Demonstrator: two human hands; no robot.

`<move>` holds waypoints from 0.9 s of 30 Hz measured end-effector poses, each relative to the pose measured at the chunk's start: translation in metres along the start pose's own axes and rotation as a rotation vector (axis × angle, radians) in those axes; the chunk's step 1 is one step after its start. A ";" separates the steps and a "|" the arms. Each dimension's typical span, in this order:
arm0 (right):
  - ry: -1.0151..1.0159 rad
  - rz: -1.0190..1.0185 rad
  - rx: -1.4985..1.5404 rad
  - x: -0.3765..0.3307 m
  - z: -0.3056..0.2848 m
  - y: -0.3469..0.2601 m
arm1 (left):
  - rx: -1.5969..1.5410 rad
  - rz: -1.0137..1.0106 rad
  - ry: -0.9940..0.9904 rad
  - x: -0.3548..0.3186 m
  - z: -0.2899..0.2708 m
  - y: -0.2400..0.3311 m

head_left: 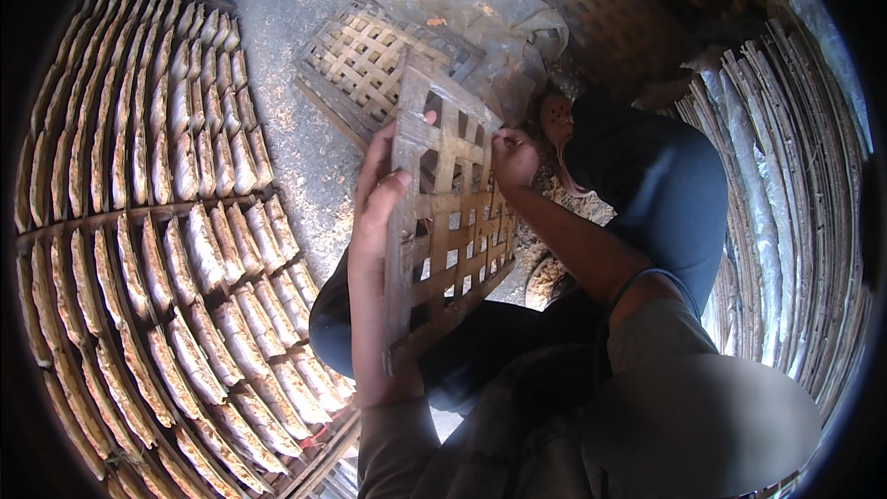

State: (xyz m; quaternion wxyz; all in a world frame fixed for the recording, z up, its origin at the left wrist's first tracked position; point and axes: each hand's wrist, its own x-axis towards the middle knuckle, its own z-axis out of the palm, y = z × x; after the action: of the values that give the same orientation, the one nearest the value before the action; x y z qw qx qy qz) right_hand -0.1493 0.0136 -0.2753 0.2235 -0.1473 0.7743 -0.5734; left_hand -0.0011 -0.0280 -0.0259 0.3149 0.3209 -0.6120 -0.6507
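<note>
- Bamboo is what both my hands are on: a flat woven lattice tray (pixel 450 208), tilted up on edge over my lap, its long axis running from about 12 o'clock down to 6 o'clock.
- Left hand (pixel 377 212) clamps the tray's long edge at 9 o'clock, thumb over the front, fingers behind.
- Right hand (pixel 514 159) sits at the tray's 2 o'clock edge, fingers pinched together on a strip there; this hand is nearer the top corner.
- At 12 o'clock beyond the tray, a second woven tray (pixel 383 60) lies flat on the ground (pixel 300 152).
- From 8 to 10 o'clock, rows of pale flat cakes (pixel 176 249) stand packed on racks.
- At 3 o'clock, stacked bamboo screens (pixel 781 212) lean on edge.
</note>
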 end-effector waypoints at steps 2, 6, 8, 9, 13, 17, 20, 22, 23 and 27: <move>-0.107 -0.111 0.110 0.004 -0.004 -0.004 | -0.033 0.000 0.024 0.002 -0.006 -0.008; -0.282 -0.078 0.470 0.005 -0.002 -0.036 | -0.135 -0.071 0.042 -0.001 -0.020 -0.006; -0.176 -0.027 0.468 0.016 -0.004 -0.033 | -0.153 -0.093 0.041 0.001 -0.024 -0.011; -0.175 0.033 0.353 0.019 -0.005 -0.025 | -0.139 -0.090 0.035 0.001 -0.026 -0.009; -0.336 -0.065 -0.510 0.057 -0.023 0.034 | -0.123 -0.044 -0.023 0.012 -0.030 -0.016; -0.384 0.031 -0.214 0.032 -0.027 0.013 | -0.115 -0.025 -0.011 -0.003 -0.021 -0.008; -0.380 -0.136 0.045 0.044 -0.021 -0.028 | -0.101 -0.005 -0.049 0.000 -0.014 -0.006; -0.637 -0.048 0.181 0.030 -0.019 -0.081 | -0.095 -0.019 -0.028 -0.013 -0.020 -0.005; -0.745 -0.009 0.247 0.033 -0.024 -0.098 | -0.099 -0.020 -0.036 -0.011 -0.018 -0.004; -0.968 -0.040 0.266 0.046 -0.029 -0.100 | -0.101 0.006 -0.076 -0.006 -0.029 -0.012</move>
State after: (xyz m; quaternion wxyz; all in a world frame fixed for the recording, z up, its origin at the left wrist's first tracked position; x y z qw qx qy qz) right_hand -0.2066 -0.0153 -0.1812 0.5631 -0.3814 0.4990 -0.5370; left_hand 0.0256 -0.0393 -0.0391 0.3091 0.2779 -0.5910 -0.6914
